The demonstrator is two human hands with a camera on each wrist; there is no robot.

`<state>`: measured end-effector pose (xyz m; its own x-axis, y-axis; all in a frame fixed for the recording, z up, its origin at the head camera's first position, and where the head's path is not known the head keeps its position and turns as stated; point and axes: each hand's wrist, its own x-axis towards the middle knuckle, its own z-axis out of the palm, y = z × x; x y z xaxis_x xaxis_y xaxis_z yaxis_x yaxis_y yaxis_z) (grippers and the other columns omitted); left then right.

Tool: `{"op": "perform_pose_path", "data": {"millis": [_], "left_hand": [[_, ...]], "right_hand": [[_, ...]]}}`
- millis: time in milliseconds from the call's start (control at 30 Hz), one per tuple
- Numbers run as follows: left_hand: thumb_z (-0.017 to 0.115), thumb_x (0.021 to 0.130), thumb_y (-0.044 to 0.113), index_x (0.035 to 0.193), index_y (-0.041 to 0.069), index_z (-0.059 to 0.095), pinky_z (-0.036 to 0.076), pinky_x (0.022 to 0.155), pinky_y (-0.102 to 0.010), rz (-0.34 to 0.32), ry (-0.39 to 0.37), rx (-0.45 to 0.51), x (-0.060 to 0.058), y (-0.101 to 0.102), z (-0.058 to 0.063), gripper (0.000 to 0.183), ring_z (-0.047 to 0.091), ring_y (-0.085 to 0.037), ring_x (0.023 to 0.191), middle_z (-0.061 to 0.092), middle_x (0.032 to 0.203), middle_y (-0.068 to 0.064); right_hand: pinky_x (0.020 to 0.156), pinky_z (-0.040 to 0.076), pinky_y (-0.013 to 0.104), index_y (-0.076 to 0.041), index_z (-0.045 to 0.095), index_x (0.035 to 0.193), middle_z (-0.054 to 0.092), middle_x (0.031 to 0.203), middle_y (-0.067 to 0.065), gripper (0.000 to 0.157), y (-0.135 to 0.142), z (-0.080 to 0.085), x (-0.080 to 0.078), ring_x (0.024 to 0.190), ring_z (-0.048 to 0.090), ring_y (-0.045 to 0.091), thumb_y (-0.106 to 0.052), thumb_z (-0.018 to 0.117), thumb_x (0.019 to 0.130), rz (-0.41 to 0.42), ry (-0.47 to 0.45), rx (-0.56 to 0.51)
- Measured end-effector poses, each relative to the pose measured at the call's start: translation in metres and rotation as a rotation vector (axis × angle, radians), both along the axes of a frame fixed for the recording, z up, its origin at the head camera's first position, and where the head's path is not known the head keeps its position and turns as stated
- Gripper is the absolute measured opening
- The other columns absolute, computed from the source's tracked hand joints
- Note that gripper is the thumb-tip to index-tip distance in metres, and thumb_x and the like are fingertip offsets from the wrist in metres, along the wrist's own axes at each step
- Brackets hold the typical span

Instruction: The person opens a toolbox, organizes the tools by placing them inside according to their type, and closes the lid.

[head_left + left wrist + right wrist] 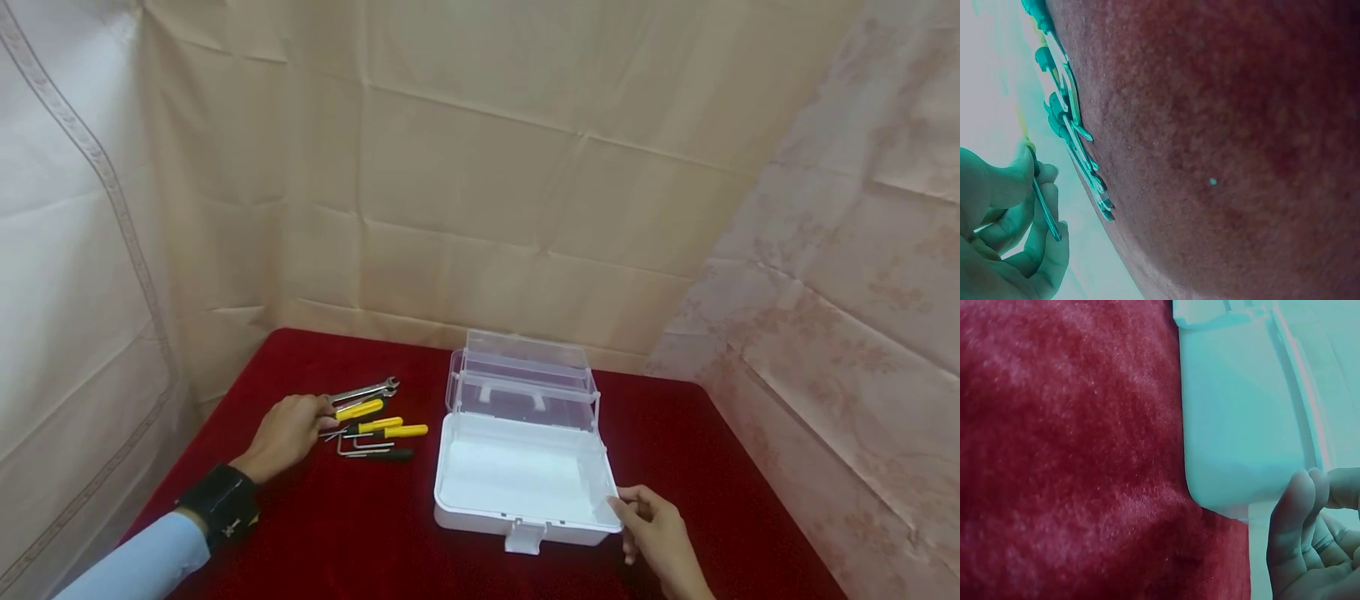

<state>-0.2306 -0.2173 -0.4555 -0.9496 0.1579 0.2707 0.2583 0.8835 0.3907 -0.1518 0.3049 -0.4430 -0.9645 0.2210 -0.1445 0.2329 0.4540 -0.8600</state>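
My left hand [288,427] pinches a yellow-and-black screwdriver [361,409] at the left of the table. In the left wrist view the screwdriver's metal shaft [1046,209] shows between thumb and fingers, raised off the cloth. Close by lie two more yellow-handled screwdrivers [407,431], metal wrenches [365,391], L-shaped hex keys [372,445] and a dark-handled tool [395,455]. A white toolbox [525,471] stands with its clear lid [525,375] raised. At its near right corner, my right hand [662,533] pinches the rim; the right wrist view shows thumb and fingertip there.
Red cloth [352,533] covers the table. The toolbox's white latch [525,537] hangs down at the front. Beige fabric [465,167] hangs behind the table, with patterned sheets [847,292] at the sides. A black band [221,502] circles the left wrist.
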Motion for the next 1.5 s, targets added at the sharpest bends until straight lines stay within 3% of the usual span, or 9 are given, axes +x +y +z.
{"op": "perform_pose_path", "data": {"millis": [233,400,533,767,1000,1233,1500], "left_hand": [[0.075,0.084,0.015,0.092,0.007,0.073,0.045,0.067,-0.038,0.003,0.040,-0.007,-0.001,0.005,0.001,0.012,0.051,-0.017,0.073,0.064,0.080,0.001],[0.076,0.083,0.015,0.095,0.006,0.073,0.047,0.072,-0.040,0.015,0.028,0.012,-0.001,0.011,0.003,0.015,0.053,-0.018,0.076,0.065,0.084,-0.001],[0.075,0.084,0.015,0.098,0.004,0.071,0.048,0.072,-0.040,0.029,0.013,0.018,-0.002,0.014,0.004,0.018,0.054,-0.019,0.077,0.063,0.085,-0.003],[0.074,0.085,0.012,0.097,0.003,0.070,0.048,0.072,-0.040,0.026,0.035,0.033,-0.002,0.015,0.007,0.017,0.054,-0.020,0.079,0.061,0.084,-0.004],[0.074,0.085,0.015,0.097,0.004,0.069,0.048,0.073,-0.038,0.002,0.053,0.048,-0.002,0.022,0.007,0.017,0.054,-0.019,0.080,0.060,0.085,-0.002],[0.072,0.087,0.013,0.100,0.004,0.069,0.047,0.072,-0.034,-0.031,0.049,0.096,0.000,0.030,0.008,0.016,0.053,-0.017,0.080,0.059,0.088,-0.002],[0.071,0.087,0.011,0.099,0.005,0.069,0.046,0.068,-0.031,-0.051,0.048,0.120,0.003,0.038,0.011,0.014,0.051,-0.015,0.076,0.058,0.086,0.000]], "right_hand": [[0.042,0.045,0.033,0.000,0.061,0.115,0.053,0.067,0.011,0.038,-0.001,-0.002,-0.003,0.046,0.047,0.017,-0.024,0.072,0.088,-0.027,0.045,-0.012],[0.045,0.047,0.035,-0.007,0.058,0.124,0.054,0.069,0.009,0.045,-0.001,-0.002,0.001,0.045,0.051,0.021,-0.028,0.072,0.087,-0.060,0.040,0.102],[0.047,0.049,0.037,-0.007,0.058,0.120,0.056,0.069,0.009,0.038,0.001,-0.004,0.004,0.047,0.054,0.023,-0.025,0.070,0.089,-0.047,0.050,0.168],[0.045,0.049,0.038,-0.005,0.058,0.110,0.056,0.068,0.012,0.024,0.000,-0.008,-0.001,0.045,0.052,0.023,-0.013,0.067,0.090,-0.039,0.102,0.072],[0.043,0.048,0.038,-0.004,0.057,0.111,0.056,0.068,0.013,0.024,-0.003,-0.011,-0.001,0.043,0.051,0.023,-0.011,0.067,0.090,-0.046,0.115,0.036],[0.039,0.045,0.036,0.001,0.053,0.109,0.052,0.064,0.013,0.025,-0.004,-0.012,0.002,0.041,0.045,0.017,-0.010,0.067,0.091,-0.032,0.136,-0.067],[0.038,0.043,0.036,0.001,0.054,0.109,0.052,0.064,0.012,0.025,-0.008,-0.013,0.002,0.040,0.044,0.018,-0.011,0.067,0.091,-0.045,0.144,-0.071]]}}
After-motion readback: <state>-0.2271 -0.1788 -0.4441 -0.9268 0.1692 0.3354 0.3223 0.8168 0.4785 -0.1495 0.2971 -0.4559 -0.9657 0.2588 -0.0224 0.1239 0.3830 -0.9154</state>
